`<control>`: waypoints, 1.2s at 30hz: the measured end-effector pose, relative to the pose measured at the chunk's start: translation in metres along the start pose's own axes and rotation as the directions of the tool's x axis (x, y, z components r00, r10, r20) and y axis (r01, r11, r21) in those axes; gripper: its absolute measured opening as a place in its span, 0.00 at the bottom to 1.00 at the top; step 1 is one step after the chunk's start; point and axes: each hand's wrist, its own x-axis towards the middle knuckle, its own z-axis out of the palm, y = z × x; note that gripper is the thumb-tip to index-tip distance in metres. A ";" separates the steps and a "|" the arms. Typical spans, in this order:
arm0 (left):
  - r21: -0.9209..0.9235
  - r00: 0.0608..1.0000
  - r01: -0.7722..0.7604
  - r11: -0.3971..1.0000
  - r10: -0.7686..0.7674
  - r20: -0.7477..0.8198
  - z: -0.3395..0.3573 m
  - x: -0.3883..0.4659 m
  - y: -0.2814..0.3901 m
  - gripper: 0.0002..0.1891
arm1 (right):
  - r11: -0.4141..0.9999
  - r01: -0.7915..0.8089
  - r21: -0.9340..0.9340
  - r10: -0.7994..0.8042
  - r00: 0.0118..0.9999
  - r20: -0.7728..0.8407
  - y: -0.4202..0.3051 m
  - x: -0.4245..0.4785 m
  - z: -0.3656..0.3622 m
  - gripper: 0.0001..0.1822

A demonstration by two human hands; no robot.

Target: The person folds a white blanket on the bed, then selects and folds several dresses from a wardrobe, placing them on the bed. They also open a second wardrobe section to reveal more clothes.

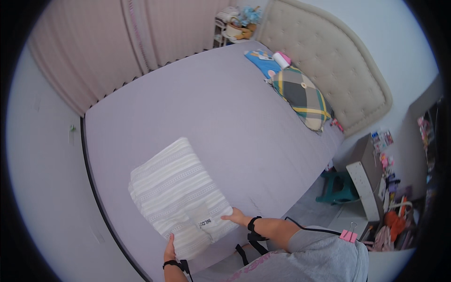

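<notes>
A folded white and pale grey striped cloth (176,187) lies near the foot of the bed, on the lilac fitted sheet (211,116). A small patch with writing shows on its near part. My left hand (170,248) holds the cloth's near left edge, with the thumb on top and the other fingers hidden. On the right corner, my right hand (235,216) grips the edge, thumb above and fingers mostly out of sight beneath. Both wrists wear black straps with cables.
At the padded headboard (327,63) lie a plaid pillow (299,95), a blue cloth item (262,62) and a white roll (281,60). A green plastic stool (338,187) stands right of the bed, beside a cluttered desk. Pink curtains (88,49) hang along the far side; a wall runs at left.
</notes>
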 end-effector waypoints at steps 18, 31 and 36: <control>-0.380 0.626 -0.356 0.854 0.520 0.581 0.470 -0.046 0.008 0.27 | 0.699 0.631 -0.338 -0.705 0.689 -0.171 -0.334 -0.078 -0.346 0.18; 0.653 0.651 -0.750 0.108 -0.058 0.757 0.674 0.058 -0.151 0.20 | 0.911 -0.364 -0.195 -0.159 0.125 -0.979 0.061 -0.254 -0.670 0.15; 0.950 0.825 -0.255 0.183 -0.472 0.312 0.506 0.034 -0.184 0.17 | 0.463 -0.883 0.080 0.668 0.288 -0.686 0.424 -0.435 -0.423 0.15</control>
